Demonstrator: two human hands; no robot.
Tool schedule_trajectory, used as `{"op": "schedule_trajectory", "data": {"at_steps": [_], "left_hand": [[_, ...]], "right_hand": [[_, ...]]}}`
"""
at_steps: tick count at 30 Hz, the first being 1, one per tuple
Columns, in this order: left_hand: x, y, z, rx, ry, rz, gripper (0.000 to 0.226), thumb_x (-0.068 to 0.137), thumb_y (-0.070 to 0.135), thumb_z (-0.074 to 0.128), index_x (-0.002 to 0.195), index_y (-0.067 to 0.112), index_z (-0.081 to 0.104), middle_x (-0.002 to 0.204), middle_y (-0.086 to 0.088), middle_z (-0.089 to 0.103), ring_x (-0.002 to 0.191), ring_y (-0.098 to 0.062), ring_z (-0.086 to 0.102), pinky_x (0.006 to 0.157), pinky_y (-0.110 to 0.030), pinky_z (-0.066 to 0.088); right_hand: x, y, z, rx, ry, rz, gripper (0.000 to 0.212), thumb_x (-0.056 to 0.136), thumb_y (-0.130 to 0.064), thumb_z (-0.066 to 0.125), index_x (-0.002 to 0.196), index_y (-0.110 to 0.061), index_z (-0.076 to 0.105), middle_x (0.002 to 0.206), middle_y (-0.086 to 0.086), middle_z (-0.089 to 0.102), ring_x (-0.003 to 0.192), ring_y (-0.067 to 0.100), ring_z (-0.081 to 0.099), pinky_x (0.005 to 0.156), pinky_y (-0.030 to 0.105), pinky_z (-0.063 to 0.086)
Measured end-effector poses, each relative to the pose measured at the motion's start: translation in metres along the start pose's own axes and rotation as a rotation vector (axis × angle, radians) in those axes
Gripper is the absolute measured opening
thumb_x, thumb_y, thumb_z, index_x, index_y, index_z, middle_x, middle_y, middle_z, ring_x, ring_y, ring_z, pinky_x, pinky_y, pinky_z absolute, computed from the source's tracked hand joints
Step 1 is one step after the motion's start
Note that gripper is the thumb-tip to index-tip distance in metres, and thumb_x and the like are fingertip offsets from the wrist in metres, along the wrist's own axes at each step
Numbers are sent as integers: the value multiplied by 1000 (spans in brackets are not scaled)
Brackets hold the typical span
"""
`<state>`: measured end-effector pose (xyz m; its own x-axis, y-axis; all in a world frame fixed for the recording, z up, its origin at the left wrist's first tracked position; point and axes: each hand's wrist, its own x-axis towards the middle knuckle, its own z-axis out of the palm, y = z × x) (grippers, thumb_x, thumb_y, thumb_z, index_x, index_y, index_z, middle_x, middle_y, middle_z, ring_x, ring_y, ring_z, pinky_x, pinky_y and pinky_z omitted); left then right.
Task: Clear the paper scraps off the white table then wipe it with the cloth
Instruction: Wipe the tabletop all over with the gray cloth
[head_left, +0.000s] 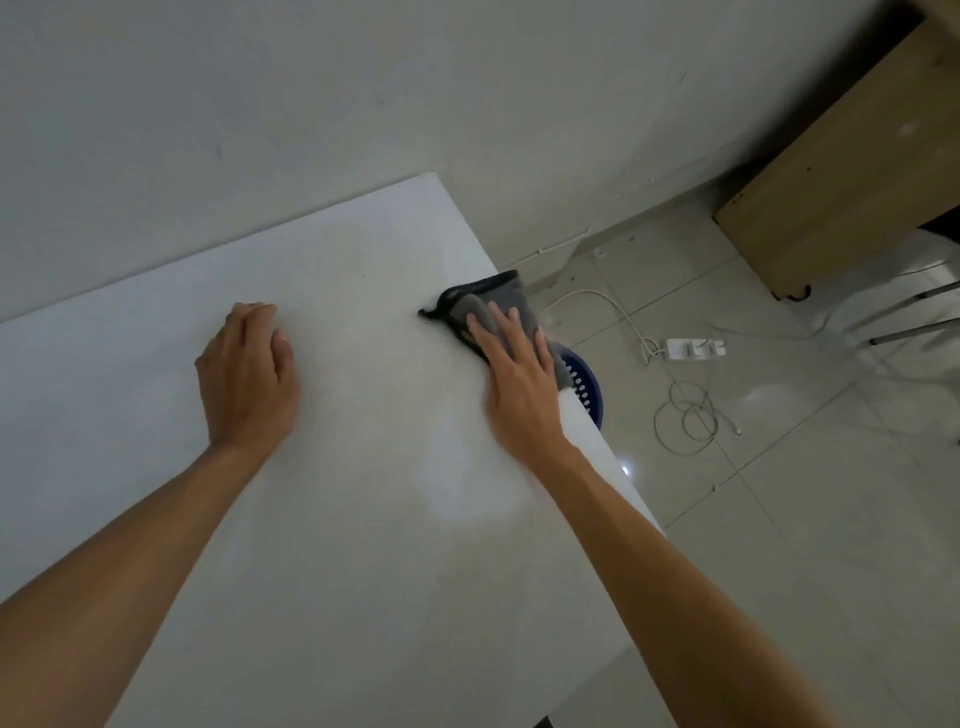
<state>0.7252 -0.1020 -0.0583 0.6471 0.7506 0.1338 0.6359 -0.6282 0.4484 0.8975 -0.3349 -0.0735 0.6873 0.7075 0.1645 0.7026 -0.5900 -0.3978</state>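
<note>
A white table (363, 519) fills the lower left of the view, with its right edge running diagonally. A dark grey cloth (496, 299) lies bunched at that right edge, partly hanging past it. My right hand (519, 379) presses flat on the cloth with straight fingers. My left hand (247, 379) rests on the bare tabletop to the left, fingers loosely bent, holding nothing. No paper scraps show on the table.
A blue perforated basket (584, 387) stands on the floor just beyond the table's right edge. A white power strip (693, 347) and looped cables (685, 415) lie on the tiled floor. A wooden cabinet (841, 171) stands at the upper right by the wall.
</note>
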Motion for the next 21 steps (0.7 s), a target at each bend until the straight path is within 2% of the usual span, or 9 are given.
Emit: {"op": "schedule_trajectory", "data": {"at_steps": [2,4,7,10,12,14,16,19,21], "left_hand": [[-7,13,9,-19,-10,17,31,99,11,41,127,6,51,133,-15,54,117,-38,53,94,-52,43],[-15,24,14,-19,-21,46,32,99,12,40,128,6,52,135,-16,54,122,-37,52,97,-52,42],[-23,34,16,-19,-41,104,32,102,11,39,131,5,51,139,-17,52,134,-36,46,104,-53,39],[-28,33,12,10,-41,132,34,102,14,37,131,6,51,140,-16,53,138,-33,43,106,-52,37],[-30,29,10,21,-36,126,33,103,15,38,131,6,52,140,-15,53,138,-33,43,106,-52,37],[-35,28,10,15,-22,112,32,103,13,39,131,5,52,141,-16,53,138,-33,43,106,-53,37],[-43,28,13,4,0,79,32,103,11,41,132,5,52,142,-16,52,138,-34,43,107,-53,37],[-51,23,20,-33,41,28,32,102,11,40,130,4,53,139,-17,53,134,-35,47,106,-51,39],[-52,19,21,-29,85,68,29,97,9,44,122,3,57,128,-19,58,119,-38,56,98,-49,45]], "right_hand": [[-12,-11,-2,92,-11,-162,74,85,16,50,151,-19,50,163,7,37,155,25,24,126,43,20],[-43,-28,-4,171,-144,-424,76,84,18,46,151,-18,49,161,11,38,153,28,28,124,43,25],[-85,-20,-16,146,-371,-628,76,85,8,36,154,-22,44,165,9,33,156,24,20,128,39,12],[-77,28,-25,122,-309,-415,66,94,9,37,150,-21,51,164,7,34,156,24,22,128,44,15],[-52,56,-35,110,-228,-200,69,96,13,42,154,-23,44,166,6,30,156,25,21,124,53,23],[-30,63,-46,175,-180,5,65,103,4,41,160,-26,33,168,5,24,154,28,25,121,53,30],[-23,51,-44,183,-102,152,69,101,5,34,162,-27,26,170,6,19,155,34,17,123,55,25],[-30,-5,-16,221,11,-113,81,78,15,29,153,-10,46,162,17,34,153,42,20,126,54,15],[-35,-51,8,320,-59,-296,75,80,14,33,149,-8,50,159,19,41,152,41,26,127,48,13]]}}
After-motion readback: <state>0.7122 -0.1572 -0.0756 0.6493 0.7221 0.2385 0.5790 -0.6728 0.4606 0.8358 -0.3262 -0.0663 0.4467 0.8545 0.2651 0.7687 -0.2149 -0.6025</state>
